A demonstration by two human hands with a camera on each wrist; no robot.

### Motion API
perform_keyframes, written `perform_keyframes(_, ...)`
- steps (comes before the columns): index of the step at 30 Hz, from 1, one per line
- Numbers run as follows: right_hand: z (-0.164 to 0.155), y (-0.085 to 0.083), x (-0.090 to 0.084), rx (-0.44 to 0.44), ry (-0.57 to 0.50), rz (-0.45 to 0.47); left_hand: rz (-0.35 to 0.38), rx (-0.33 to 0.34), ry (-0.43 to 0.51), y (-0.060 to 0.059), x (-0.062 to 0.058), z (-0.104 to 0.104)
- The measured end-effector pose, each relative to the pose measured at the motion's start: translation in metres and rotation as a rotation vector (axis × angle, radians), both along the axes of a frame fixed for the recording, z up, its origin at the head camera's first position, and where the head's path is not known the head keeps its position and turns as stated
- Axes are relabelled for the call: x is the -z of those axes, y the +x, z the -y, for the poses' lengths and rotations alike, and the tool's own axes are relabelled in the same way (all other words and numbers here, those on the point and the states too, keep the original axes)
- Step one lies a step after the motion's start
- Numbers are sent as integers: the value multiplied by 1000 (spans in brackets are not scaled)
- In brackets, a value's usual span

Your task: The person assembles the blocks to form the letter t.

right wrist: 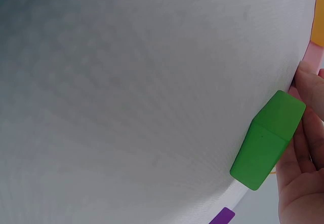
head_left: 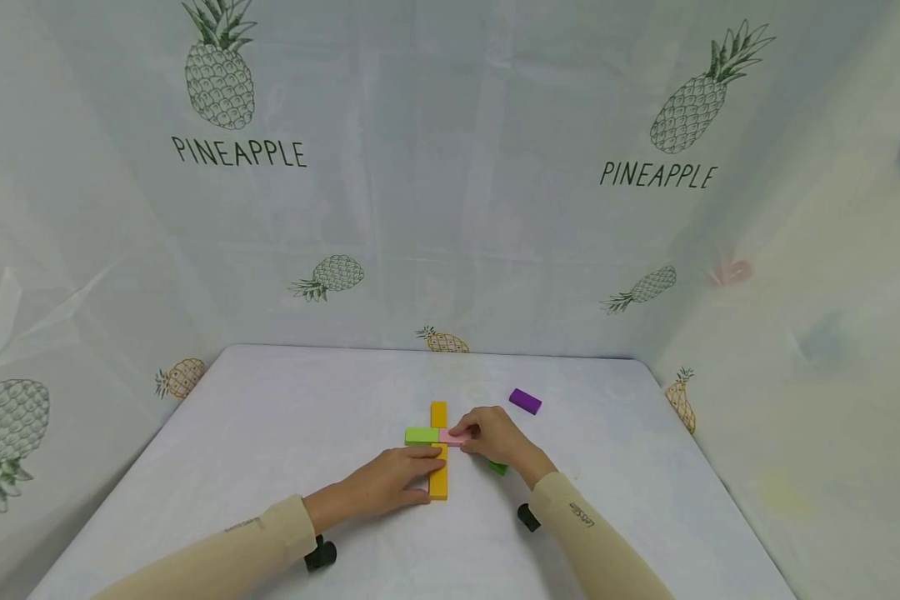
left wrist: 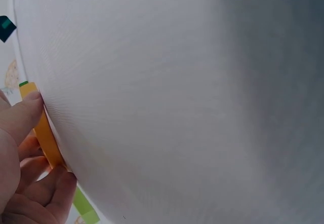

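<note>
Left hand (head_left: 390, 482) lies flat w/ fingers straight, pressing the side of a long orange block (head_left: 438, 450), a smooth matte bar running front-to-back near the tabletop (head_left: 270, 433) centre; in the left wrist view a fingertip (left wrist: 30, 105) touches its edge. Right hand (head_left: 495, 437) has fingers curled, pinching a small pink block (head_left: 450, 436) laid across the orange bar at its right side, in line w/ a light green block (head_left: 422, 435) on the left, so the 3 make a cross shape. A darker green block (right wrist: 266, 143), rectangular w/ sharp edges, sits under the right palm, touching it. A purple block (head_left: 525, 401) lies apart, toward the back-right corner. Tabletop is white, fine-woven cloth texture. Beige sleeves (head_left: 270, 533) cover both arms.
</note>
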State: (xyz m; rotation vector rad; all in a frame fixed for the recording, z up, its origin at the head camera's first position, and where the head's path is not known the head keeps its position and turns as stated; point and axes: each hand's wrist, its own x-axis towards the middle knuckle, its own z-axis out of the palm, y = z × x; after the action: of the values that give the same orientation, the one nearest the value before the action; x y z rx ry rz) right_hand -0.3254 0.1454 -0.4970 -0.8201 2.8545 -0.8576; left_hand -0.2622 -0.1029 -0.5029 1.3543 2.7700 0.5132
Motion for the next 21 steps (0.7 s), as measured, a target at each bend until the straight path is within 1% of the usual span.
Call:
perform_keyframes(10,0,1,-1,13,2,18,-11,1,-3,0,-1,-1)
perform_keyframes(21,1,2,-3,8,-6,22,-2,-9,1,-1,-3,-1)
